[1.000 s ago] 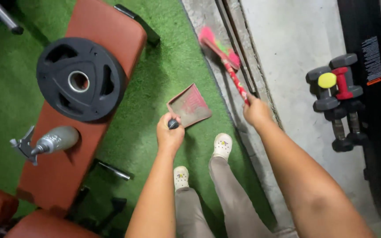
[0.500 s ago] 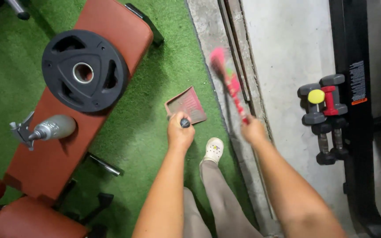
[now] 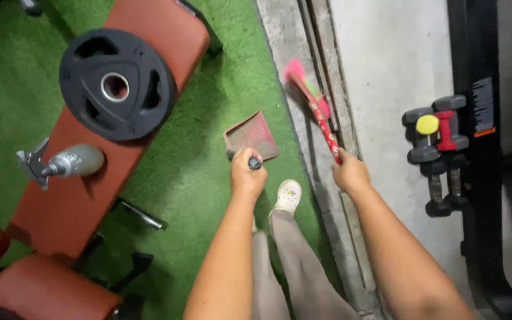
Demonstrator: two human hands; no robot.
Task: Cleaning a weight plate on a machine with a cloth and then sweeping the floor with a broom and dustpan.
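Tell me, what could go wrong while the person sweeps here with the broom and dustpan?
The dustpan hangs tilted from the left hand, so any dirt in it might slide out onto the green turf. The broom in the right hand brushes along the floor track, where bristles could snag. Dumbbells lie close on the right; a step sideways could stub a foot.

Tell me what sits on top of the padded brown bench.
On the bench lie a black weight plate and a grey spray bottle. The pad beneath the plate is covered. Neither the left hand, holding a dustpan, nor the right hand, holding a broom, touches it.
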